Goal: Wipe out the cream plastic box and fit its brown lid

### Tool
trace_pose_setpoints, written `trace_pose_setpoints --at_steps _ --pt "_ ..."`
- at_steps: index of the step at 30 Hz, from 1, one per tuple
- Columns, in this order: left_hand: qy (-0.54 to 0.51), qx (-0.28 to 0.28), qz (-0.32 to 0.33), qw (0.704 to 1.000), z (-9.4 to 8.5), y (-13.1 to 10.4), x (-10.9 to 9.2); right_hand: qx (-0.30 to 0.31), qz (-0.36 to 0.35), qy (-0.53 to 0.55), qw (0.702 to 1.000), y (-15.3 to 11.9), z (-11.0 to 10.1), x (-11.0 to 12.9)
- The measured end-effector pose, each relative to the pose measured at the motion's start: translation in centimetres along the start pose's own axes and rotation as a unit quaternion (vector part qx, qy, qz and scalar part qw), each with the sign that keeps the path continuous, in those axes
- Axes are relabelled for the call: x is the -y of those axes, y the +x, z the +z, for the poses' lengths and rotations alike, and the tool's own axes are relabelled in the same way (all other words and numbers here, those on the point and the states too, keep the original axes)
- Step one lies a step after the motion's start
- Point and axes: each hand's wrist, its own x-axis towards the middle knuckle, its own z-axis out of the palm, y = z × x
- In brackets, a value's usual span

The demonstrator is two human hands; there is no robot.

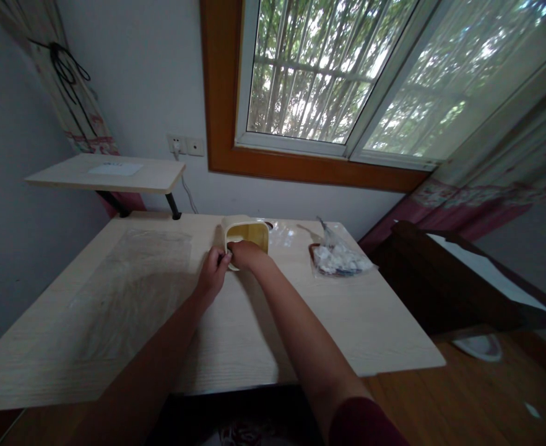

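A pale yellow plastic container (253,230) lies tipped with its opening toward me, near the back edge of the table. My left hand (212,272) is closed on its left rim, the thumb at the edge. Reaching into the opening, my right hand (245,253) has its fingers bent against the inner left side. Those fingertips are mostly hidden, and I cannot make out what they hold, if anything. To the right, apart from both hands, sits a clear plastic bag (340,257) with white, crumpled contents.
A clear plastic sheet (134,285) lies flat on the left of the wooden table (347,328). A small raised shelf (69,168) with a paper (115,168) stands at the back left. Beyond the table's right edge is dark furniture (449,291).
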Motion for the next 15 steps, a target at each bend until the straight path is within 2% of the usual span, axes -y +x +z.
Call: trace_pose_setpoints --at_steps 8,15 --pt "-0.001 -0.006 0.017 1.0 -0.01 -0.17 0.18 0.003 0.043 -0.007 0.999 0.98 0.81 0.25" --pt "-0.012 -0.017 0.023 1.0 -0.2 -0.11 0.02 0.0 0.092 0.006 0.996 0.61 0.75 0.72"
